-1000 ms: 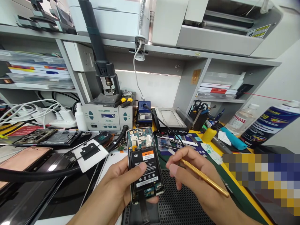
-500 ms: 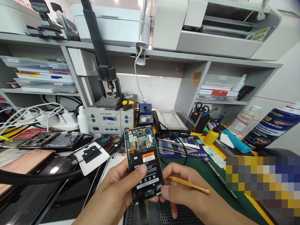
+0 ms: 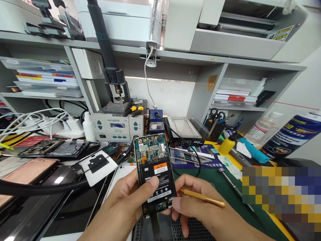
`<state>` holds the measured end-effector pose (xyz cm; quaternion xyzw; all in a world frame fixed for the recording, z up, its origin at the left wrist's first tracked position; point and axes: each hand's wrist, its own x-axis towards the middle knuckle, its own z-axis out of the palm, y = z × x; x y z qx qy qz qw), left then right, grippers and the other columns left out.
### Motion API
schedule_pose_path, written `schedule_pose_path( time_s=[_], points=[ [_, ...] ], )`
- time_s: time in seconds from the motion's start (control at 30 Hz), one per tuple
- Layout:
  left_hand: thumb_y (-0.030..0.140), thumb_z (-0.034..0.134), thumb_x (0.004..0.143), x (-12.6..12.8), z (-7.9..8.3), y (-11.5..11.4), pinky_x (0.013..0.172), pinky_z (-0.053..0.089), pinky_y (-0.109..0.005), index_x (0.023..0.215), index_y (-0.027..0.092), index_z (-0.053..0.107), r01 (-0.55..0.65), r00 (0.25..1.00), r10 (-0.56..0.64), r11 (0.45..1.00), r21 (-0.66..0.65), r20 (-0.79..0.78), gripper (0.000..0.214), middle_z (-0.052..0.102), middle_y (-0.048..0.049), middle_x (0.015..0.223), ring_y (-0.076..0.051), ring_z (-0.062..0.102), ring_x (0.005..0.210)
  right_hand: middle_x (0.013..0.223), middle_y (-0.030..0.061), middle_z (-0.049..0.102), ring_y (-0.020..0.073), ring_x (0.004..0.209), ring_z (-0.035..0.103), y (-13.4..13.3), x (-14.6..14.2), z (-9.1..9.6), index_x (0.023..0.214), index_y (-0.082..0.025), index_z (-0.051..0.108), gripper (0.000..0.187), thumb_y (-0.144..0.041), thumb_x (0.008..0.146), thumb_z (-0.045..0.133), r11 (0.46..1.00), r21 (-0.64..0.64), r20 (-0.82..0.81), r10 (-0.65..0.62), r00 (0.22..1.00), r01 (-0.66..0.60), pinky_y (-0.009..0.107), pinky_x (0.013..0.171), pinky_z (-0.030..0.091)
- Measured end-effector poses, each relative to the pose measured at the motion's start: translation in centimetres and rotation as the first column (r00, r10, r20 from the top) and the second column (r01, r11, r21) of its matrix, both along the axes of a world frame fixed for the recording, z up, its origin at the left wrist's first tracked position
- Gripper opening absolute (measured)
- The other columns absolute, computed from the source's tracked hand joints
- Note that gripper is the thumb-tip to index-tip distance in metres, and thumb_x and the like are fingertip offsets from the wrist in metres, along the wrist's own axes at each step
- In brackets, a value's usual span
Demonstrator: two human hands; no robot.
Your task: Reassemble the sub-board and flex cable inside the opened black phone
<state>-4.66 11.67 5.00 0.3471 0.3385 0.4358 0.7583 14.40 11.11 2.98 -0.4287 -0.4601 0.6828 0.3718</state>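
While your left hand (image 3: 135,190) clasps the phone (image 3: 155,170), long axis pointing away from you, your right hand (image 3: 198,208), fingers curled round the gold tool (image 3: 205,198), is at its lower-right edge, thumb nearest.

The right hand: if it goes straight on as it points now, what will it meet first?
The phone, probably: the right hand points at its lower right edge, perhaps touching it; depth is unclear.

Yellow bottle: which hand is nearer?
Right. The right hand is in front of the yellow bottle, to its left; the left hand is farther left, holding the opened phone.
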Motion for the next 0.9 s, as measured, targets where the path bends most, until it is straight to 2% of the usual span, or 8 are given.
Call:
schedule_pose_path(
  time_s=[0.13,0.4,0.63,0.9],
  points=[
    [0.031,0.076,0.089,0.1,-0.3,0.0,0.070,0.055,-0.030,0.109,0.020,0.076,0.013,1.000,-0.013,1.000,0.022,0.005,0.022,0.078,-0.0074,0.102,-0.024,0.072,0.087,0.080,0.0074,0.074,0.0182,0.071,0.065,0.2,0.1,-0.4,0.083,-0.018,0.061,0.027,-0.034,0.077,0.082,0.999,-0.053,-0.063,0.000,0.998,-0.003,0.023,0.049,0.052],
    [0.034,0.071,0.093,0.1,-0.3,-0.2,0.074,0.055,-0.030,0.114,0.021,0.075,0.024,0.999,-0.021,0.997,0.073,-0.038,0.025,0.078,-0.0066,0.104,-0.024,0.072,0.090,0.068,-0.0002,0.067,0.0154,0.065,0.060,-0.5,-0.3,0.7,0.081,-0.020,0.059,0.025,-0.030,0.075,0.082,0.995,-0.091,-0.059,-0.054,0.997,0.049,0.026,0.055,0.050],
    [0.033,0.072,0.092,0.0,-0.4,-0.2,0.072,0.056,-0.029,0.113,0.020,0.075,0.051,0.999,-0.050,0.998,0.044,-0.005,0.025,0.078,-0.0073,0.099,-0.023,0.073,0.085,0.067,-0.0005,0.068,0.0149,0.062,0.060,-0.7,-0.2,0.5,0.081,-0.020,0.059,0.022,-0.026,0.076,0.079,0.992,-0.124,-0.094,-0.042,0.995,0.030,0.029,0.059,0.051],
    [0.032,0.067,0.096,-0.2,-0.5,-0.1,0.072,0.058,-0.032,0.118,0.020,0.072,0.065,0.997,-0.067,0.997,0.048,0.036,0.026,0.077,-0.0084,0.099,-0.022,0.073,0.082,0.068,-0.0004,0.071,0.0137,0.058,0.063,-0.4,0.2,0.0,0.085,-0.019,0.055,0.024,-0.030,0.087,0.076,0.999,-0.028,-0.010,0.016,1.000,-0.016,0.030,0.061,0.052]
  ],
)
